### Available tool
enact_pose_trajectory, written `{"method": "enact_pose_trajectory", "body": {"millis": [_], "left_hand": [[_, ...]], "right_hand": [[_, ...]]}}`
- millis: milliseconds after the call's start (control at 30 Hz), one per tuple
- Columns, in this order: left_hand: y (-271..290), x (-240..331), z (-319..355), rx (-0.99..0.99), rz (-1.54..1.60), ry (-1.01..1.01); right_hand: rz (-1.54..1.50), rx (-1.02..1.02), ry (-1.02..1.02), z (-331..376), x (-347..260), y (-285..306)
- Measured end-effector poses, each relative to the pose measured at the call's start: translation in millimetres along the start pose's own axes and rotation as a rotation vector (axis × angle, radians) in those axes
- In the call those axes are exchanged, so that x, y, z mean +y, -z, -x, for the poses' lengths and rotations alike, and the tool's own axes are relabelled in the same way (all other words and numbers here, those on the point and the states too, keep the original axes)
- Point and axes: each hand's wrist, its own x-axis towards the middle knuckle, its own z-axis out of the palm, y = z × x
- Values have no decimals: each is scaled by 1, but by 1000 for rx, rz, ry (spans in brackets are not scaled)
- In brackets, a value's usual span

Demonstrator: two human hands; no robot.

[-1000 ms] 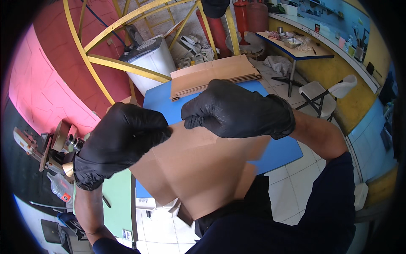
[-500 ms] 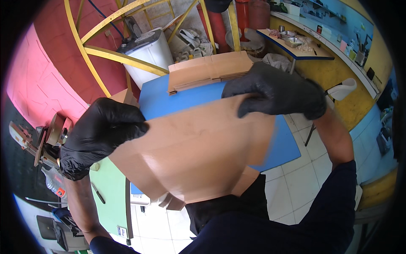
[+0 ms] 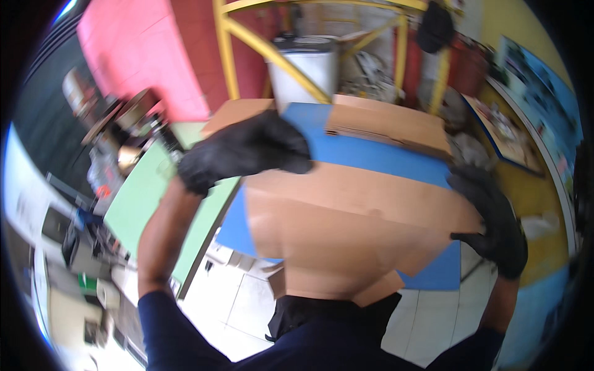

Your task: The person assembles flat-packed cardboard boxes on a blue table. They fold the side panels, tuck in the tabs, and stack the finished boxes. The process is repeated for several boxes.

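A brown cardboard sheet, creased and with folded flaps along its lower edge, hangs tilted in front of my body over the blue table. My left hand, in a black glove, is closed at the sheet's upper left edge. At the right edge my right hand, gloved likewise, pinches the cardboard with its thumb on the near side. Beyond the sheet, a stack of flat cardboard pieces lies at the far side of the blue table. Motion smears parts of the sheet and gloves.
A green table adjoins on the left, with another cardboard piece at its far end. Yellow metal bars rise behind, before a white bin-like appliance. A small side table with items stands far right.
The view has swung left, so the tables and stack appear farther right. The sheet stays between both hands; my right hand has lowered to its right edge, and my left hand sits higher.
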Motion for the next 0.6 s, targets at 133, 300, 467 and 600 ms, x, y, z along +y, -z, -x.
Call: {"method": "enact_pose_trajectory", "body": {"millis": [133, 300, 467, 600], "left_hand": [[-13, -19, -16, -14, 118, -1], [-31, -22, -23, 137, 359, -245], [-66, -3, -37, 473, -64, -154], [-60, -10, -44, 605, 120, 49]], "right_hand": [[-358, 276, -135, 22, 36, -16], [-282, 633, -431, 19, 63, -26], [-302, 523, -469, 11, 49, -19], [-335, 541, -295, 22, 52, -1]]}}
